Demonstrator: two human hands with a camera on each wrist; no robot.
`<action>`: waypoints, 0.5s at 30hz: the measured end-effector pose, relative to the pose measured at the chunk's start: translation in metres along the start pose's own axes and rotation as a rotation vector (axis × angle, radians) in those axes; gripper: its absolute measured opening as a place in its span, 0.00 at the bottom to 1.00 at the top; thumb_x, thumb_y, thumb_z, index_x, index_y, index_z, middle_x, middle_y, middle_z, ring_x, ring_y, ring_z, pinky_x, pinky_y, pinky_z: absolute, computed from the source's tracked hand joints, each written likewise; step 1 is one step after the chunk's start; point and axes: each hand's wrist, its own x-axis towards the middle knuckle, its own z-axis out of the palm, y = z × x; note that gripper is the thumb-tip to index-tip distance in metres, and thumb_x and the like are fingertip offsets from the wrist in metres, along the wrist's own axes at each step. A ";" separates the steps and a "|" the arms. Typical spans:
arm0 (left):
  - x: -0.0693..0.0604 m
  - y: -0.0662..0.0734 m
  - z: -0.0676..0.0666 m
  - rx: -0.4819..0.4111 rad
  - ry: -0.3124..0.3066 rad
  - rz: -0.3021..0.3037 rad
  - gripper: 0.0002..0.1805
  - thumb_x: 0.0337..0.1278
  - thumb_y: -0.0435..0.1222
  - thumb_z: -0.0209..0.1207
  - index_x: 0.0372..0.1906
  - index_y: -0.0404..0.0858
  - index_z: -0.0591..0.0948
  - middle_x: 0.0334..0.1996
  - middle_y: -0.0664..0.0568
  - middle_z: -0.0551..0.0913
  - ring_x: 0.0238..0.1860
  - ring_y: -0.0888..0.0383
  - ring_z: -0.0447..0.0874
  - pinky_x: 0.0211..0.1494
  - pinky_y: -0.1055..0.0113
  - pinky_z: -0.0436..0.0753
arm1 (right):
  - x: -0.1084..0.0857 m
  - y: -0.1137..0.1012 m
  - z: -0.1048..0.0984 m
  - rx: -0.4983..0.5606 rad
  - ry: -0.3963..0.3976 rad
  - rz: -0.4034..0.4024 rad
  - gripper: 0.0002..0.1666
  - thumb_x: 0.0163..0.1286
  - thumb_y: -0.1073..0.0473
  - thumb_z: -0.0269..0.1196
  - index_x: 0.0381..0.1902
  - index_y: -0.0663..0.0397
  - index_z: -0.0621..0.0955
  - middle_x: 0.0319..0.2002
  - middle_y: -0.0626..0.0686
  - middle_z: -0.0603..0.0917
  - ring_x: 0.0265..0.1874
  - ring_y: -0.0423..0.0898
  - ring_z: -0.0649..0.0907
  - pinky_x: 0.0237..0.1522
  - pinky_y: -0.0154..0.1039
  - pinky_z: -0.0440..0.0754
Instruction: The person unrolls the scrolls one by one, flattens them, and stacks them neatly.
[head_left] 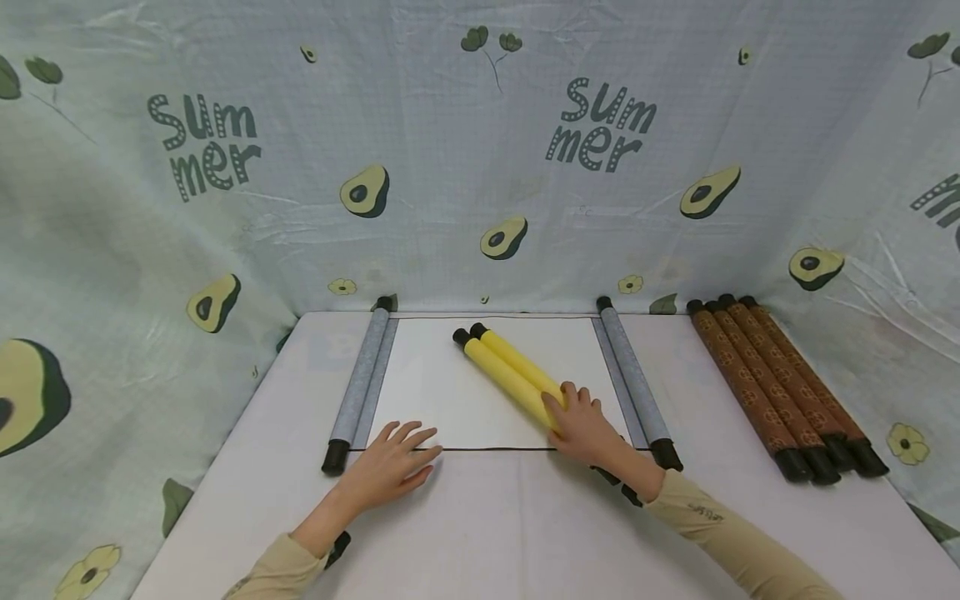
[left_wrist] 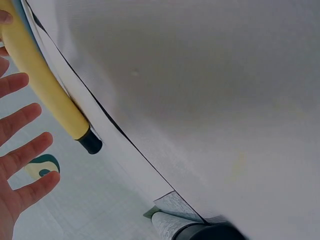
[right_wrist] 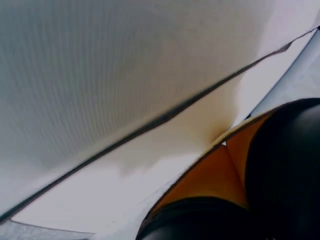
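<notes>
Your yellow rolls (head_left: 512,377) lie side by side, slanting across the white sheet (head_left: 435,375), their far black caps pointing away from you and to the left. Your right hand (head_left: 588,429) is clamped on them near the close end, thumb on one side and fingers over the top, probably so that one grip keeps the pair together. Whether that end is lifted off the sheet, you can't tell here.

Your left hand (head_left: 393,467) is well apart from the right, its fingers spread and holding nothing, by the sheet's near left edge; it seems placed to steady the paper, though contact isn't clear.

The left grey roll (head_left: 362,371) and right grey roll (head_left: 637,379) lie along the sheet's two sides, and their weight likely keeps it spread flat. Further right on the tabletop (head_left: 487,533), four brown rolls (head_left: 783,383) lie close together, perhaps set there to stay out of your way. Behind stands the printed cloth (head_left: 450,125).
</notes>
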 end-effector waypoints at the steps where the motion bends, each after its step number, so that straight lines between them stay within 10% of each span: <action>1: 0.000 0.000 0.000 0.000 0.001 0.000 0.16 0.44 0.43 0.63 0.42 0.48 0.80 0.47 0.51 0.80 0.49 0.50 0.75 0.46 0.54 0.74 | 0.000 -0.001 0.001 -0.010 -0.009 0.002 0.26 0.55 0.55 0.58 0.53 0.54 0.68 0.46 0.64 0.67 0.30 0.53 0.66 0.24 0.38 0.59; 15: 0.002 0.000 0.005 -0.009 0.008 0.003 0.16 0.44 0.43 0.63 0.42 0.49 0.80 0.47 0.51 0.79 0.49 0.50 0.76 0.46 0.53 0.74 | -0.008 -0.007 0.011 -0.056 0.009 -0.019 0.29 0.56 0.54 0.61 0.53 0.57 0.68 0.45 0.66 0.69 0.32 0.55 0.71 0.22 0.40 0.65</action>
